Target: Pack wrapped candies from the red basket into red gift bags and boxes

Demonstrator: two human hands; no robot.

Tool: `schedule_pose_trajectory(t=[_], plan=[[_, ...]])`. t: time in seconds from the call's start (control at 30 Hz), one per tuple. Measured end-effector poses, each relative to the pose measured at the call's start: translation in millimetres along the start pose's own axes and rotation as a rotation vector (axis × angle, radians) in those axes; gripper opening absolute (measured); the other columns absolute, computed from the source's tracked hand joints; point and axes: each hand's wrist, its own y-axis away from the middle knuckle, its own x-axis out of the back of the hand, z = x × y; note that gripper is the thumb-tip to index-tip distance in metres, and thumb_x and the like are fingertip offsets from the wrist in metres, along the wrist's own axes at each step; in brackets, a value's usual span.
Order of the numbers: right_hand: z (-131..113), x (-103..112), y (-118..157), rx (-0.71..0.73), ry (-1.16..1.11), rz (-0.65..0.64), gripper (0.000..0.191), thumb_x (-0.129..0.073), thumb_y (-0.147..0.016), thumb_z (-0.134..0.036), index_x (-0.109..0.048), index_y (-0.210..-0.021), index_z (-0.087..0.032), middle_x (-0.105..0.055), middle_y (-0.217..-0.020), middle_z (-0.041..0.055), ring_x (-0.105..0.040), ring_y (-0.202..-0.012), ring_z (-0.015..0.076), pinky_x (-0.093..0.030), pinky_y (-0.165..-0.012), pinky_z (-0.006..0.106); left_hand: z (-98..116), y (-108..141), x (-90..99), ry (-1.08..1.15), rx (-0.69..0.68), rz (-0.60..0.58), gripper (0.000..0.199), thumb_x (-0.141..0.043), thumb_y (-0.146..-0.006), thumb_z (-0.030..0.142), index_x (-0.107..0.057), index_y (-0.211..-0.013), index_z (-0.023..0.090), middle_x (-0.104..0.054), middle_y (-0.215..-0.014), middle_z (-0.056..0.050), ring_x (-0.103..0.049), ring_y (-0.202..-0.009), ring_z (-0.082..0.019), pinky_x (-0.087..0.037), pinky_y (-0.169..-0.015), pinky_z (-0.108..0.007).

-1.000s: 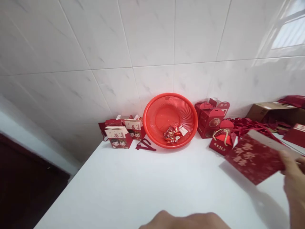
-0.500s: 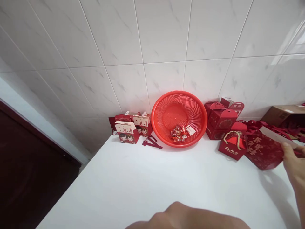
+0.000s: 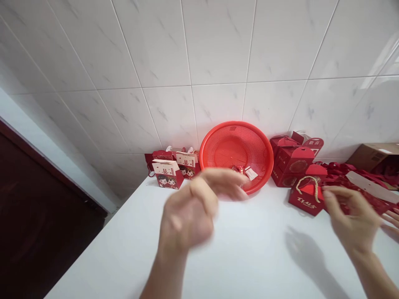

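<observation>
The left hand (image 3: 191,214), blurred, is held over the white table (image 3: 237,257) with its fingers loosely bent and spread from the thumb; it has hold of nothing. Just beyond its fingertips is the red basket (image 3: 208,145), tipped up towards the wall, and the fingers hide part of its near rim. Some wrapped sweets (image 3: 238,169) and a white card (image 3: 251,173) show inside it, past the fingers.

The right hand (image 3: 355,220) has its fingers partly curled, the tips at the right side of a small red box (image 3: 304,201) with a rope handle (image 3: 316,191). Whether it grips or touches the box I cannot tell. Right behind this hand is a larger red bag (image 3: 372,187) with a pale top edge. At its right, fingers of another hand (image 3: 392,222) show at the picture's edge.

Farther out, beyond the small box, are stacked red boxes (image 3: 293,162); behind the bag is a cardboard box (image 3: 369,158). Beyond and left of the left hand stand two paper bags (image 3: 168,174) with cartoon faces.
</observation>
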Motion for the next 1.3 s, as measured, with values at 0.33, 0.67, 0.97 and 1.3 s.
schedule_pose_trajectory(t=[0.33,0.67,0.97,1.3], plan=[[-52.6,-39.4,77.9,0.156,-0.37,-0.748,0.017,-0.051,-0.098,-0.029,-0.062,-0.088,-0.022,-0.067,-0.082,0.0048,-0.059,-0.062,0.0145,-0.052,-0.059,0.026,-123.8,-114.1,123.0,-0.65,0.309,0.565,0.026,-0.053,-0.068,0.01,-0.067,-0.088,0.016,-0.072,-0.107,-0.011,-0.066,-0.105,-0.028,-0.049,-0.1,-0.043],[-45.5,-41.7,94.3,0.063,-0.356,-0.928,0.019,-0.044,-0.1,-0.028,-0.06,-0.09,-0.022,-0.065,-0.089,0.0049,-0.057,-0.062,0.0132,-0.046,-0.051,0.024,-143.1,-111.6,130.4,-0.782,0.419,0.398,0.008,-0.061,-0.069,0.02,-0.07,-0.069,0.019,-0.076,-0.102,-0.009,-0.067,-0.104,-0.03,-0.048,-0.098,-0.04],[-45.8,-41.7,101.2,0.04,-0.358,-0.978,0.019,-0.043,-0.1,-0.028,-0.059,-0.09,-0.022,-0.064,-0.089,0.0043,-0.057,-0.065,0.0138,-0.047,-0.056,0.026,-142.6,-82.9,113.4,-0.588,0.425,0.239,0.052,-0.076,-0.06,0.052,-0.073,-0.099,0.018,-0.076,-0.107,-0.008,-0.069,-0.097,-0.029,-0.053,-0.08,-0.032],[-45.4,-48.0,110.4,-0.009,-0.365,-1.013,0.021,-0.042,-0.1,-0.034,-0.059,-0.098,-0.023,-0.065,-0.09,0.0044,-0.06,-0.071,0.0158,-0.05,-0.063,0.028,-98.8,-77.5,90.0,-0.452,0.273,0.105,0.038,-0.072,-0.064,0.05,-0.074,-0.08,0.016,-0.075,-0.083,-0.006,-0.068,-0.079,-0.026,-0.053,-0.073,-0.033]])
